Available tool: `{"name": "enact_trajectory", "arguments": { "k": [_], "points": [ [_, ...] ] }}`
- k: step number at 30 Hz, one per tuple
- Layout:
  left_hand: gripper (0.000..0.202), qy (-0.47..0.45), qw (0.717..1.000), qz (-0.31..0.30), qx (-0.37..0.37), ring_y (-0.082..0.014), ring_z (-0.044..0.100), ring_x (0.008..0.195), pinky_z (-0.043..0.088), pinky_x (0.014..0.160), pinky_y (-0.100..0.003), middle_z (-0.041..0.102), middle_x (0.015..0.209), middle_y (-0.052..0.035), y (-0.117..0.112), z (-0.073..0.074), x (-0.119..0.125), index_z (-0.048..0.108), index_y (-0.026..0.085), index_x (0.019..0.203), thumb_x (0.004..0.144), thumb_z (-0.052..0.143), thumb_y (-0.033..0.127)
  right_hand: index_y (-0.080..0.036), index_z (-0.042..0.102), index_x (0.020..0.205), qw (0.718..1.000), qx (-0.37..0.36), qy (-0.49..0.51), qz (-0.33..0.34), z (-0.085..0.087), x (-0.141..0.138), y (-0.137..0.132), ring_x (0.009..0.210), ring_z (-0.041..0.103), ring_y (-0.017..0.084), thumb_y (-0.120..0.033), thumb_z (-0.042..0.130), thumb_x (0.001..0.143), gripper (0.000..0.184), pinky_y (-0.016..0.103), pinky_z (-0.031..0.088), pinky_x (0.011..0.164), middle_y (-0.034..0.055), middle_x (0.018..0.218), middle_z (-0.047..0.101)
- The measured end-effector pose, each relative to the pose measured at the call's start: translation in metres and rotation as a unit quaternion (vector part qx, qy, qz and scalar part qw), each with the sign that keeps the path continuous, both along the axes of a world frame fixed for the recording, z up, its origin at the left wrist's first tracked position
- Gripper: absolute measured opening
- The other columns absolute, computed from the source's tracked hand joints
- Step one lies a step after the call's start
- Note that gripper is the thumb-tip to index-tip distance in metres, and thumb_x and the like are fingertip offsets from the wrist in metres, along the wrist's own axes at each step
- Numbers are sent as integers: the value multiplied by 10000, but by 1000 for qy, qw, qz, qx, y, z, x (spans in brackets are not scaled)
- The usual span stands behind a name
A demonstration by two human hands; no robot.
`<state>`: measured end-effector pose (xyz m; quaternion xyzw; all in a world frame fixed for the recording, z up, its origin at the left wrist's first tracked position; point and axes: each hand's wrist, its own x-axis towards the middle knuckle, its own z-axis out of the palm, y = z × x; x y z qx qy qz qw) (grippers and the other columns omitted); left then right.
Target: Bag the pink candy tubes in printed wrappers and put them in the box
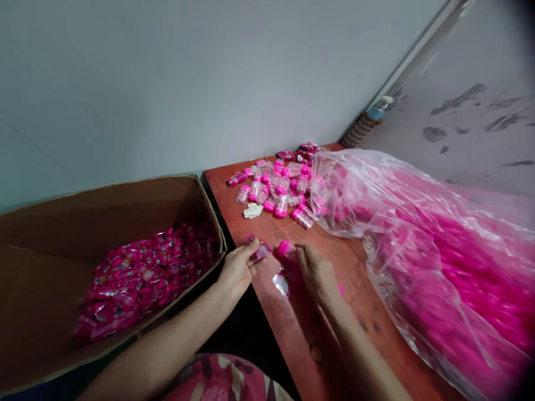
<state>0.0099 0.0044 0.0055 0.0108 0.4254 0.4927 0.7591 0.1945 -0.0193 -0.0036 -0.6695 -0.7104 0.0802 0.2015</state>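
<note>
left hand [237, 268] pinches a wrapper [263, 250], right hand [319, 274] a pink-capped container [285, 249].

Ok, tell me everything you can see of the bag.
The bag is clear, wrinkled plastic, bulging with bright pink contents. It lies on the table and runs out of view at the right. Its loose left end reaches the pink-capped bottles. Neither the left hand nor the right hand touches it.
</note>
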Motion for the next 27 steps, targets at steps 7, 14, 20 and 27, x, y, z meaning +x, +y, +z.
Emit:
{"name": "enact_trajectory", "arguments": {
  "k": [7, 14, 20, 27],
  "points": [
    [66, -16, 1000, 24, 1, -164, 662, 643, 552, 598, -246, 672, 706, -75, -1, -3, 3, 606, 98, 771, 734, 644, 138, -177, 513, 1122, 998, -44, 35, 40, -2, -15, -21, 863, 571, 241, -273, 370, 880, 297, 362, 434, 762, 115, 966, 588],
    [59, -25, 999, 39, -24, -170, 659, 648, 551, 627, -276, 665, 695, -75, -2, -2, 5, 598, 104, 783, 750, 626, 144, -187, 546, 870, 932, -95, 345, -56, 27, -36, -37, 605, 542, 164, -413, 476, 830, 240, 278, 446, 550, 21, 712, 564],
    [54, -49, 998, 29, 14, -151, 636, 611, 543, 602, -271, 652, 673, -64, -8, -2, 14, 596, 95, 748, 729, 640, 119, -186, 524, 919, 809, -152, 555, -120, 17, -69, -51, 456, 506, 107, -451, 552, 783, 299, 198, 394, 393, -17, 617, 559],
    [182, -34, 995, -39, 85, -115, 570, 487, 466, 448, -212, 618, 596, -39, -13, 4, 12, 590, 93, 708, 661, 713, 219, -184, 546, 908, 773, -149, 610, -87, 4, -74, -47, 471, 513, 97, -386, 581, 783, 240, 198, 406, 422, -21, 618, 561]
  ]
}}
